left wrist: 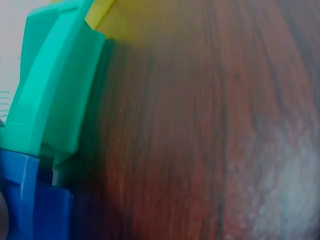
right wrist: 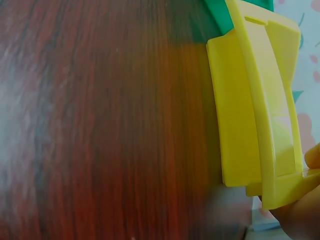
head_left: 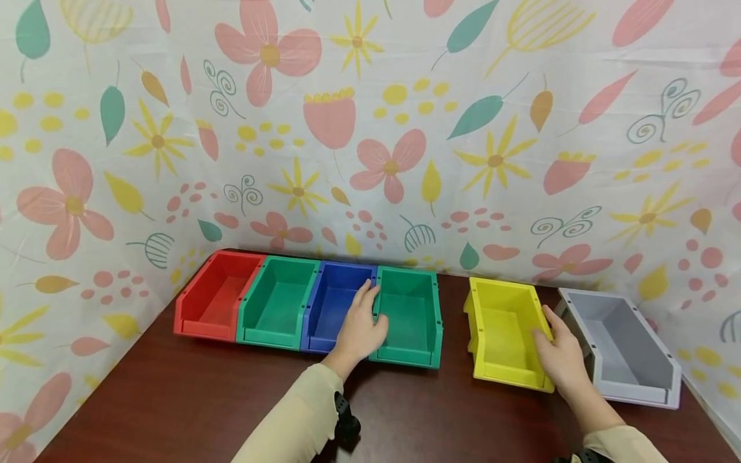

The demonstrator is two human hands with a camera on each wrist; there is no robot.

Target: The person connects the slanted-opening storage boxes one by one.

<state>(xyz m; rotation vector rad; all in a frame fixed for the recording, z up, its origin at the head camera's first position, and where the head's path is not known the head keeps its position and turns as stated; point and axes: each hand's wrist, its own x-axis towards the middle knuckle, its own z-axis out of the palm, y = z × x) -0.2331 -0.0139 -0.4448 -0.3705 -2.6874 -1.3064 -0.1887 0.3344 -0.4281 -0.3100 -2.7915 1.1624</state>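
My left hand [head_left: 360,325] lies over the join between a blue bin [head_left: 332,312] and the right-hand green bin [head_left: 408,318]. Its fingers reach fairly straight along the blue side, with the thumb apart on the green side. A bit of finger [left wrist: 3,217] shows against the blue bin in the left wrist view. At the right, my right hand [head_left: 558,354] grips the right wall of a yellow bin [head_left: 503,331], thumb inside and fingers outside. The right wrist view has the yellow bin [right wrist: 272,115] tilted in frame, part of the hand [right wrist: 300,215] under its wall.
Left of the blue bin, another green bin [head_left: 280,305] and a red bin [head_left: 222,299] stand side by side. A grey bin [head_left: 622,350] sits right of the yellow one. Behind the brown table [head_left: 191,399] hangs a flowered cloth [head_left: 370,167]. A gap separates the yellow and green bins.
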